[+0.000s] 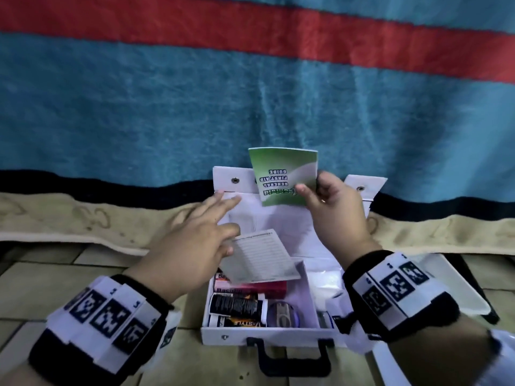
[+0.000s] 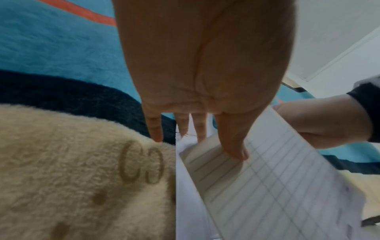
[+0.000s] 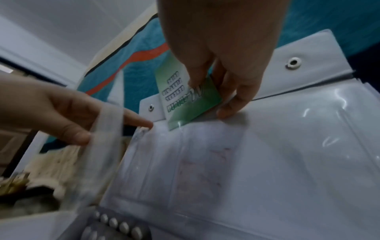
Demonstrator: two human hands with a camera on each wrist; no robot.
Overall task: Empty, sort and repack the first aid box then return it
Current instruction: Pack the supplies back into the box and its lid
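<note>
The white first aid box (image 1: 223,334) stands open on the floor, its lid (image 1: 225,176) leaning back against the blanket. My right hand (image 1: 315,196) pinches a green first aid guide booklet (image 1: 281,168) at the top of the lid's clear pocket (image 3: 267,146); the booklet's (image 3: 185,104) lower corner is inside the pocket. My left hand (image 1: 223,224) holds a lined card (image 1: 262,260) between thumb (image 2: 234,146) and fingers, and its straight fingertips touch the pocket's left edge. A black bottle (image 1: 237,305), a pink carton (image 1: 250,288) and a purple round case (image 1: 281,313) lie in the box.
A teal blanket with a red stripe (image 1: 250,93) and beige trim (image 2: 72,178) hangs behind the lid. The box's black handle (image 1: 289,355) points at me on the tiled floor (image 1: 41,274). A flat white object (image 1: 459,291) lies to the right. A blister pack (image 3: 113,224) sits below the lid.
</note>
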